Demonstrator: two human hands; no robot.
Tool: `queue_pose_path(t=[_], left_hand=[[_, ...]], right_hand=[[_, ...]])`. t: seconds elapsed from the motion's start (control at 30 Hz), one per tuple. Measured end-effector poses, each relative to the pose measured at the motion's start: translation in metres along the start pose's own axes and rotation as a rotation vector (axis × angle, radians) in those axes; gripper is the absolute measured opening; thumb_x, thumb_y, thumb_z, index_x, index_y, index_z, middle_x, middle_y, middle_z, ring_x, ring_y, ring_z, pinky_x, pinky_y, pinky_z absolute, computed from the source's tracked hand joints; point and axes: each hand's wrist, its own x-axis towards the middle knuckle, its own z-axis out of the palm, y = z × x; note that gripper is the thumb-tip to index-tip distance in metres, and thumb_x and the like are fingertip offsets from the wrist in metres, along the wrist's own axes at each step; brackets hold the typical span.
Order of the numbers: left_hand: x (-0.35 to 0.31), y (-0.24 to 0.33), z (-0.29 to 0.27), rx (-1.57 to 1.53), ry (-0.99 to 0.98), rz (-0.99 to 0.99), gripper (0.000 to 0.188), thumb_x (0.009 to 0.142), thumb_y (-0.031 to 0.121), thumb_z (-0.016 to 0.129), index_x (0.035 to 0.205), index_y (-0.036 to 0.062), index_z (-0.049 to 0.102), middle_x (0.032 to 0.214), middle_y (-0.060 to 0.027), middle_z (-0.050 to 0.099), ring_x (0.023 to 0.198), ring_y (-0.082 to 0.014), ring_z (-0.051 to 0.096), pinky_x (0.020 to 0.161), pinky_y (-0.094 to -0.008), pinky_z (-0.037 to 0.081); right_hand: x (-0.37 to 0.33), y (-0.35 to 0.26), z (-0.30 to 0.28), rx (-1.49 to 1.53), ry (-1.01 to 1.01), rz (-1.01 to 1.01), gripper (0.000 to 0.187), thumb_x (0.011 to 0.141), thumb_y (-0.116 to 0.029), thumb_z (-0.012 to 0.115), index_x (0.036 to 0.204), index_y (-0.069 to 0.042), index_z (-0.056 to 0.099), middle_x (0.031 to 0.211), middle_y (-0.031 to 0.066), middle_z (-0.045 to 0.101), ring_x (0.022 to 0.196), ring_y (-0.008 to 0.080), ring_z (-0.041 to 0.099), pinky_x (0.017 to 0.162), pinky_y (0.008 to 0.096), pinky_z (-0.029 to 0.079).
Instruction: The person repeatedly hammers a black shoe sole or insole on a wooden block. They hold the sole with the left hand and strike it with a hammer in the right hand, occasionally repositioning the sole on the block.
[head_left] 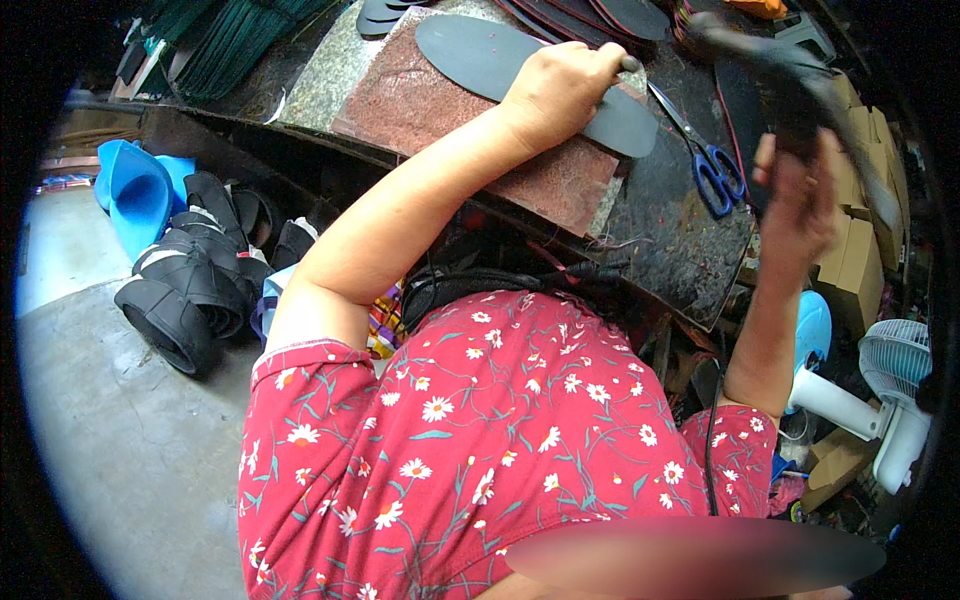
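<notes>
My left hand (560,92) is closed in a fist over a flat grey sole-shaped sheet (470,50). A small rounded metal end (629,64) pokes out at its thumb side, looking like the top of a short punch; the rest is hidden in the fist. Beneath the sheet lies a rough reddish-brown slab (400,95). My right hand (800,195) is raised to the right of the bench, smeared by motion. At its fingers is a long dark grey thing (800,90), too blurred to name. Blue-handled scissors (718,180) rest on the bench between my hands.
More dark soles (610,15) are stacked at the bench's far side, and dark green strips (235,45) lie far left. Black shoe parts (190,275) and a blue piece (140,190) are heaped at left. Cardboard boxes (852,270) and a white fan (890,365) stand at right.
</notes>
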Motion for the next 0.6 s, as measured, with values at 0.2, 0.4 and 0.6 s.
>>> queue_pose_path(t=[0.2, 0.4, 0.6], left_hand=[[0.000, -0.011, 0.001, -0.327, 0.077, -0.481, 0.014, 0.087, 0.016, 0.068, 0.090, 0.0032, 0.061, 0.076, -0.0202, 0.068, 0.069, -0.0337, 0.069, 0.065, -0.0405, 0.055], [-0.002, -0.017, 0.007, -0.627, 0.016, -0.644, 0.019, 0.084, 0.019, 0.073, 0.088, 0.0027, 0.064, 0.077, -0.0120, 0.071, 0.069, -0.0195, 0.070, 0.067, -0.0331, 0.056], [0.002, -0.006, 0.002, -0.301, -0.006, -0.434, 0.018, 0.086, 0.019, 0.071, 0.093, 0.0057, 0.062, 0.076, -0.0156, 0.068, 0.070, -0.0304, 0.069, 0.065, -0.0381, 0.055]], right_hand=[[-0.026, 0.039, -0.004, -0.467, -0.281, 0.316, 0.038, 0.092, -0.034, 0.066, 0.126, -0.015, 0.064, 0.106, 0.0124, 0.071, 0.087, 0.0230, 0.071, 0.075, 0.0313, 0.053], [-0.031, 0.039, -0.007, -0.413, -0.271, 0.354, 0.036, 0.093, -0.029, 0.066, 0.126, -0.015, 0.064, 0.113, 0.0095, 0.071, 0.100, 0.0192, 0.069, 0.084, 0.0286, 0.051], [-0.001, -0.008, -0.020, -0.080, -0.051, 0.322, 0.036, 0.095, -0.012, 0.064, 0.130, -0.003, 0.060, 0.093, 0.0053, 0.068, 0.076, 0.0079, 0.058, 0.068, 0.0209, 0.048]])
